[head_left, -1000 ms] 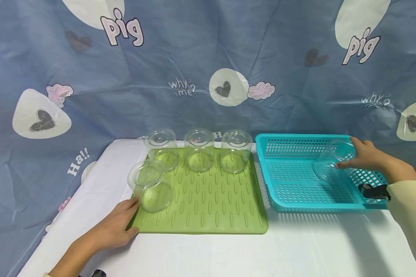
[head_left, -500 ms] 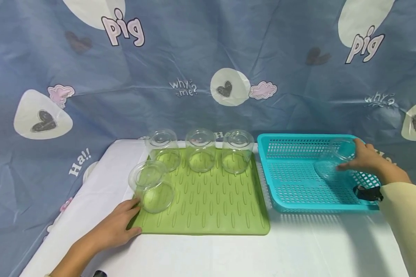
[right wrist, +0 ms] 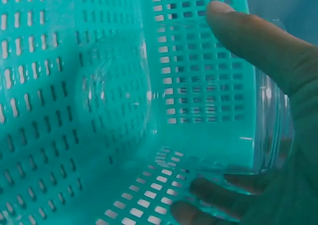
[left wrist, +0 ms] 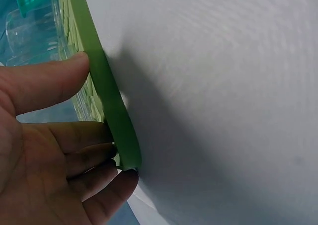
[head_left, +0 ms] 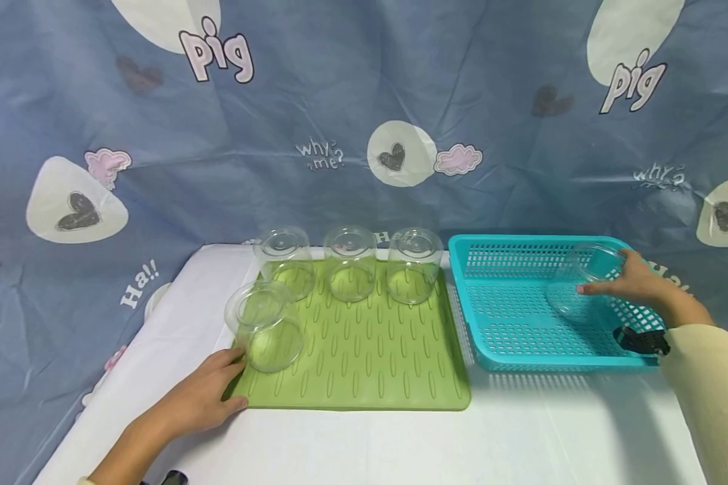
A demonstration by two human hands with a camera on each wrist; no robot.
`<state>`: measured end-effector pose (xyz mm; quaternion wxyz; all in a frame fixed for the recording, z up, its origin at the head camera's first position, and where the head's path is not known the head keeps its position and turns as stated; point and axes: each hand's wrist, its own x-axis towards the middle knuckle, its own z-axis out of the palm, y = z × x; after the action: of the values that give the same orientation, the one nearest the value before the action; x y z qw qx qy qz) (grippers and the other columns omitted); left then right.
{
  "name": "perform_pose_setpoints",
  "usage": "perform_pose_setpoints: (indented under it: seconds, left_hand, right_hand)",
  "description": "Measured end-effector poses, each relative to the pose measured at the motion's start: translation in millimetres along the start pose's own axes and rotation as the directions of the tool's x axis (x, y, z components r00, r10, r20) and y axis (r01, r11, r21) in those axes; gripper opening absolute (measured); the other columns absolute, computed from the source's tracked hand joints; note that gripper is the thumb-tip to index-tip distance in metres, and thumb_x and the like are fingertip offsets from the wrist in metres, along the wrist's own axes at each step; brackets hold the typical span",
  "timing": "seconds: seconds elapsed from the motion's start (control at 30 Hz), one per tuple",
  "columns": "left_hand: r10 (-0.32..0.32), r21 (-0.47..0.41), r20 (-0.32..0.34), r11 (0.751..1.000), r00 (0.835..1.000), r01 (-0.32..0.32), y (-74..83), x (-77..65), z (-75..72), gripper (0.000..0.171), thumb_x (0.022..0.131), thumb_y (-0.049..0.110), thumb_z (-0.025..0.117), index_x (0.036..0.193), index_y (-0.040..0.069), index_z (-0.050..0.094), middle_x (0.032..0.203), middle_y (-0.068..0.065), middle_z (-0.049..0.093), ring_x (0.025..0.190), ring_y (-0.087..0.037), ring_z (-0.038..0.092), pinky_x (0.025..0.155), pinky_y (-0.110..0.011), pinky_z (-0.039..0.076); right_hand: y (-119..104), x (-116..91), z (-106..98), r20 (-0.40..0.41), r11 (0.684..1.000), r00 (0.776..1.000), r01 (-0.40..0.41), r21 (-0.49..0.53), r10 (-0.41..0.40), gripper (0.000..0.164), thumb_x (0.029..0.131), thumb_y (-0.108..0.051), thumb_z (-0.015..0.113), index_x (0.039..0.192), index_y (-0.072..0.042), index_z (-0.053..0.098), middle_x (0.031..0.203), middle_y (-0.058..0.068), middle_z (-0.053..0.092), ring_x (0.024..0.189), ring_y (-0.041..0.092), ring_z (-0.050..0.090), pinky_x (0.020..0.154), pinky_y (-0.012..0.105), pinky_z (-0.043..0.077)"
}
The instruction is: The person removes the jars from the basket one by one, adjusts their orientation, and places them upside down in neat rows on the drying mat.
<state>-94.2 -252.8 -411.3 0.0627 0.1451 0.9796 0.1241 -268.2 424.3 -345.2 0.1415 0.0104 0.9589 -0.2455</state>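
Observation:
My right hand [head_left: 646, 279] grips a clear glass cup [head_left: 573, 286] inside the turquoise basket [head_left: 542, 362]. In the right wrist view, the thumb lies along one side of the cup [right wrist: 198, 86] and several fingertips show on the other. At the front left corner of the green drying mat [head_left: 358, 377], my left hand [head_left: 197, 397] rests with relaxed fingers. Its thumb and fingertips touch the mat's edge [left wrist: 114, 106] in the left wrist view. Just beyond these fingers stands a clear cup [head_left: 267, 330] on the mat, bottom up.
Three more upside-down cups stand in a row along the mat's back edge: a left one [head_left: 285, 263], a middle one [head_left: 350, 263] and a right one [head_left: 414, 266]. A white cloth [head_left: 412, 444] covers the table. Behind hangs a blue printed curtain [head_left: 315, 87].
The right hand and the cup it holds have shifted slightly left within the basket. The left hand stays at the mat's corner, and the cups on the mat have not moved.

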Motion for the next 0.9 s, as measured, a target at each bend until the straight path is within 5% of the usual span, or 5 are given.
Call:
perform_pose_setpoints:
  seconds: [0.23,0.47,0.67,0.9]
  left_hand:
    - [0.002,-0.031,0.005,1.000,1.000,-0.002,-1.0,-1.2,-0.8,0.061,0.082,0.027,0.079,0.125,-0.011,0.061,0.144,-0.029,0.048,0.134,-0.048,0.044,0.109,-0.059,0.042]
    - [0.012,-0.042,-0.017,0.999,1.000,-0.013,-1.5,-0.8,0.2,0.057,0.081,0.026,0.079,0.124,-0.009,0.062,0.143,-0.028,0.049,0.134,-0.047,0.045,0.109,-0.059,0.042]
    - [0.012,-0.041,-0.013,0.999,1.000,-0.013,-0.7,1.2,-0.4,0.058,0.082,0.025,0.078,0.125,-0.010,0.061,0.144,-0.028,0.048,0.135,-0.047,0.044,0.110,-0.059,0.041]
    - [-0.009,-0.033,-0.003,0.999,1.000,0.009,0.2,-2.2,-1.4,0.058,0.082,0.025,0.078,0.125,-0.010,0.061,0.144,-0.029,0.048,0.135,-0.047,0.044,0.111,-0.059,0.041]
  right_hand:
    - [-5.0,-3.2,4.9,-0.012,0.995,0.999,0.034,0.089,-0.033,0.124,0.091,-0.044,0.068,0.145,0.015,-0.026,0.149,0.051,0.006,0.129,0.069,0.024,0.099,0.076,0.036]
    - [-11.5,-5.9,4.1,-0.072,0.994,0.994,0.083,0.074,-0.078,0.117,0.092,-0.044,0.068,0.150,0.015,-0.015,0.147,0.049,0.020,0.125,0.065,0.035,0.091,0.070,0.046]
    - [-13.4,-12.2,1.9,-0.199,0.993,0.979,0.063,0.102,-0.042,0.116,0.091,-0.046,0.068,0.152,0.010,-0.012,0.144,0.050,0.016,0.119,0.065,0.035,0.083,0.072,0.042]
    - [-20.2,-16.7,0.0,-0.312,0.988,0.948,0.102,0.116,-0.062,0.115,0.088,-0.046,0.071,0.155,0.005,-0.007,0.155,0.043,0.008,0.126,0.067,0.028,0.089,0.077,0.032]
